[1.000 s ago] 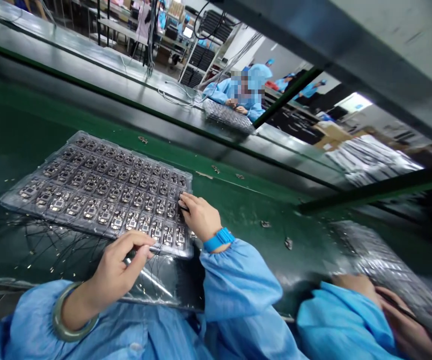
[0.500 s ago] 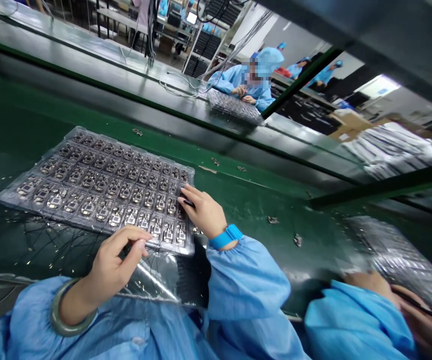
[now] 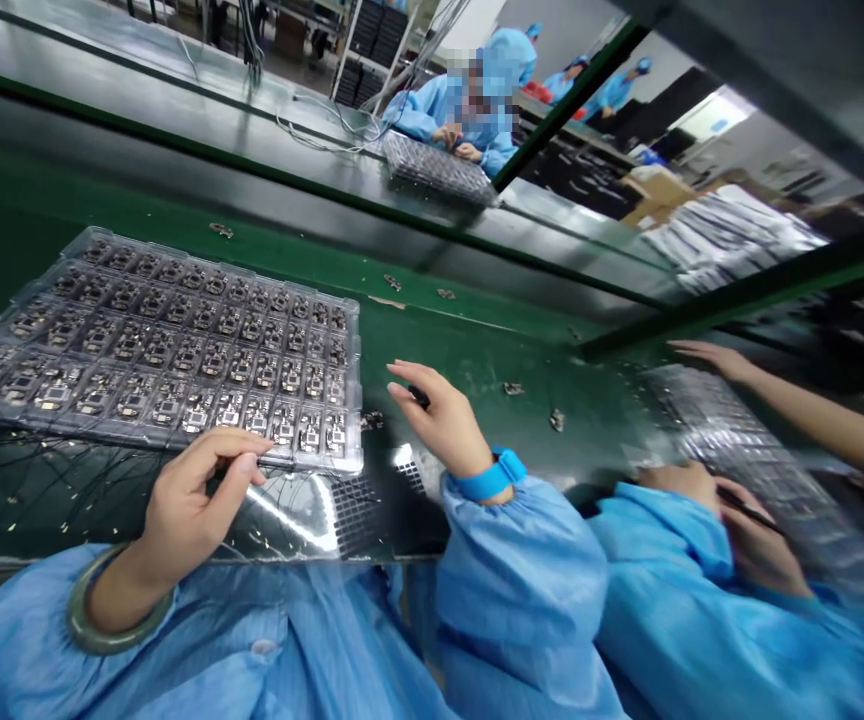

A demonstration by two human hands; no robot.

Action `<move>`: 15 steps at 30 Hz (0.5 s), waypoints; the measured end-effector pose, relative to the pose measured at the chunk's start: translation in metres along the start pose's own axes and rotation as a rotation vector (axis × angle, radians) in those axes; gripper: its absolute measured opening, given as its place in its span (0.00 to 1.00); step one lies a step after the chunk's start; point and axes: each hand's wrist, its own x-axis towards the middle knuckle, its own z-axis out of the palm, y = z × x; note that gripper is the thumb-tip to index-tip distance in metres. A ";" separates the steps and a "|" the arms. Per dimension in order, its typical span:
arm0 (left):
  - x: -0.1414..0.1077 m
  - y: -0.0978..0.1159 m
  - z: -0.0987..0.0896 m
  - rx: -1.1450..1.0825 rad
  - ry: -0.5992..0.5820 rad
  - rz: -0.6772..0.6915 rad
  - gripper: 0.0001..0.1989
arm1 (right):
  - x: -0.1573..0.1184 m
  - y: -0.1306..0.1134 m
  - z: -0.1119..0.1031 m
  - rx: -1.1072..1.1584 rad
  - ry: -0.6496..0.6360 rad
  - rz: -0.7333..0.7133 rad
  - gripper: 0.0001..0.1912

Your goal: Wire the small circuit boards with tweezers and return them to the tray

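Note:
A clear plastic tray [image 3: 361,385] with rows of small circuit boards [image 3: 282,425] lies on the green bench to the left. Thin dark wires trail from its front edge. At that edge my left hand [image 3: 196,500] is closed, thumb and forefinger nearly together; whatever they pinch is too small to make out. Right of the tray, apart from it, my right hand [image 3: 443,415] curls around a black tool [image 3: 418,395], of which only a short piece shows. A loose circuit board [image 3: 372,421] sits just off the tray's right edge.
Several loose boards lie on the green bench [image 3: 477,340], one of them a board [image 3: 513,388] right of my right hand. On the right, a co-worker's hands [image 3: 683,485] are by another tray [image 3: 762,440]. A metal ledge [image 3: 252,165] and a green post bound the bench.
My right hand has moved away from the tray's right edge to the right, still with the black tool. My left hand stays at the front edge. Another arm now reaches over the right-hand tray.

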 end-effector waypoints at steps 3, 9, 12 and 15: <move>0.000 0.000 0.001 -0.001 -0.008 -0.005 0.08 | -0.004 -0.005 0.012 0.044 0.021 -0.027 0.21; 0.002 -0.001 0.003 -0.001 -0.013 -0.024 0.08 | 0.019 -0.023 0.034 -0.073 -0.144 0.021 0.27; 0.002 -0.001 0.003 -0.008 0.024 -0.008 0.08 | 0.023 -0.023 0.028 -0.088 -0.148 0.006 0.27; 0.001 -0.001 0.002 -0.029 0.046 -0.006 0.08 | 0.013 -0.015 0.015 0.019 -0.016 0.034 0.23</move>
